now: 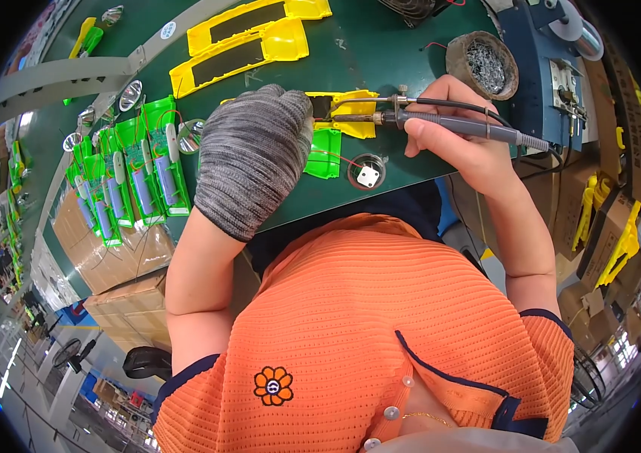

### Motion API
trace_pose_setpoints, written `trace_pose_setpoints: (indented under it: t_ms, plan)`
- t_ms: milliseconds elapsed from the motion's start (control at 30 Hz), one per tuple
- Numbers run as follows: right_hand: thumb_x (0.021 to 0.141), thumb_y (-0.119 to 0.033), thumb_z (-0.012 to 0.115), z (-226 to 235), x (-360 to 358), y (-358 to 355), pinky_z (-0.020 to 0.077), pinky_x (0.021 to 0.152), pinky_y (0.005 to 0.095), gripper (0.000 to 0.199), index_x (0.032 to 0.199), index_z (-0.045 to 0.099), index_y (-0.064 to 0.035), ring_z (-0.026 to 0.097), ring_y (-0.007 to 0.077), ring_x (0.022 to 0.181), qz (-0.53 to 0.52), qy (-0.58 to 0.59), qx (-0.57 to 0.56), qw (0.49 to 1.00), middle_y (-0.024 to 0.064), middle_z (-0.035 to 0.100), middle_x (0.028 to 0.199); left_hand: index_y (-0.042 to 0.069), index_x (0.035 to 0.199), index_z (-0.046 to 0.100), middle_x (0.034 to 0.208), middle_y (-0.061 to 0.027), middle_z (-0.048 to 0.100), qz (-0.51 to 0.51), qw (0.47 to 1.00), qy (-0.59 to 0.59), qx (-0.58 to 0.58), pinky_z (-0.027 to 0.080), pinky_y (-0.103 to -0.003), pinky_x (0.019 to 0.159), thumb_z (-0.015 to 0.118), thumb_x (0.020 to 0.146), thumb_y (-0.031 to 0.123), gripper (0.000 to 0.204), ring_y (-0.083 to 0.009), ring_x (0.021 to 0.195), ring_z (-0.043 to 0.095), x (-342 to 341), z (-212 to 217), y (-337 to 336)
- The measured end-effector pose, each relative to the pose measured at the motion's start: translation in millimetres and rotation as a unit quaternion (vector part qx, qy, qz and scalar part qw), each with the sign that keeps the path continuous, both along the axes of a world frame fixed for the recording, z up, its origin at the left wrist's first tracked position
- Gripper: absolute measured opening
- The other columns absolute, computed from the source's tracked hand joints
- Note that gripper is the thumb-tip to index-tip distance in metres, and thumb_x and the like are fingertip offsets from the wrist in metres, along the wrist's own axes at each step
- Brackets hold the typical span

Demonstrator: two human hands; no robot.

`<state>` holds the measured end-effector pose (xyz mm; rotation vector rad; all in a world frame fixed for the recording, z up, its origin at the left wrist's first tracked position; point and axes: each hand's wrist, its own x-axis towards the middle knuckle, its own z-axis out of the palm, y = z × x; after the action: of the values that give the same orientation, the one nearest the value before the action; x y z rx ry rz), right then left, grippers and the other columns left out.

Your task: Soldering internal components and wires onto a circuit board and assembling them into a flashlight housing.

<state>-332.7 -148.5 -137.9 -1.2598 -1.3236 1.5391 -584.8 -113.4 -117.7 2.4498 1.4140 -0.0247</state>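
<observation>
My right hand (460, 128) is wrapped round a grey soldering iron (441, 122), which has a thin metal guide tube fixed along it. The iron's tip points left, to the edge of my left hand (256, 155). That hand wears a grey knitted glove and is closed; its fingertips and what they hold are hidden. Under the tip lies a yellow plastic casing (358, 128), partly covered by the glove. Just below it is a green casing piece (323, 160), with a red wire running to a round reflector cup (379, 162) holding a white LED plate (368, 177).
Left of me stand several green casings with blue cells (143, 192) and loose wires. Two yellow casings (233, 60) lie at the back. A round pot of metal scraps (486, 64) sits at right, beside a blue machine (535, 57) with a solder spool (573, 34). Cardboard boxes (135, 317) stand below.
</observation>
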Motion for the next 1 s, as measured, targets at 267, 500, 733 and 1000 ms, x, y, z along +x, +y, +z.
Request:
trace_pose_setpoints:
  t_ms: [267, 500, 733, 1000]
  plan:
    - [0.088, -0.010, 0.072, 1.3, -3.0, -2.2, 0.0503, 0.062, 0.0229, 0.016, 0.092, 0.060, -0.0005, 0.066, 0.0097, 0.071, -0.007, -0.002, 0.003, 1.000, 0.0059, 0.068, 0.081, 0.009, 0.098, 0.068, 0.089, -0.0125, 0.067, -0.006, 1.000, 0.019, -0.016, 0.053, -0.043, 0.077, 0.064, 0.091, 0.021, 0.014, -0.0318, 0.087, 0.066, -0.3, -0.1, 4.0]
    - [0.088, -0.010, 0.072, 1.0, 1.1, -10.7, 0.0493, 0.060, 0.0223, 0.017, 0.094, 0.060, -0.0008, 0.066, 0.0092, 0.070, -0.024, -0.002, 0.007, 1.000, 0.0057, 0.068, 0.080, 0.009, 0.097, 0.068, 0.089, -0.0121, 0.067, -0.007, 1.000, 0.009, -0.014, 0.053, -0.043, 0.077, 0.065, 0.090, 0.021, 0.014, -0.0318, 0.086, 0.066, -1.3, -0.6, 1.5]
    - [0.088, -0.010, 0.072, -3.3, -0.7, -7.7, 0.0488, 0.059, 0.0221, 0.016, 0.093, 0.060, -0.0013, 0.066, 0.0086, 0.070, -0.017, -0.002, 0.028, 0.999, 0.0049, 0.068, 0.078, 0.009, 0.097, 0.068, 0.089, -0.0123, 0.067, -0.007, 1.000, 0.018, -0.024, 0.053, -0.043, 0.076, 0.066, 0.089, 0.021, 0.014, -0.0319, 0.086, 0.066, -0.8, -3.0, 4.7]
    - [0.086, -0.005, 0.072, 13.9, 16.4, -23.5, 0.0523, 0.062, 0.0255, 0.018, 0.096, 0.058, -0.0006, 0.068, 0.0133, 0.069, -0.146, 0.083, 0.042, 0.985, 0.0080, 0.069, 0.084, 0.010, 0.090, 0.068, 0.084, -0.0129, 0.065, -0.021, 0.999, -0.029, 0.041, 0.052, -0.042, 0.071, 0.068, 0.086, 0.018, 0.010, -0.0330, 0.080, 0.065, 4.7, 1.6, 8.4]
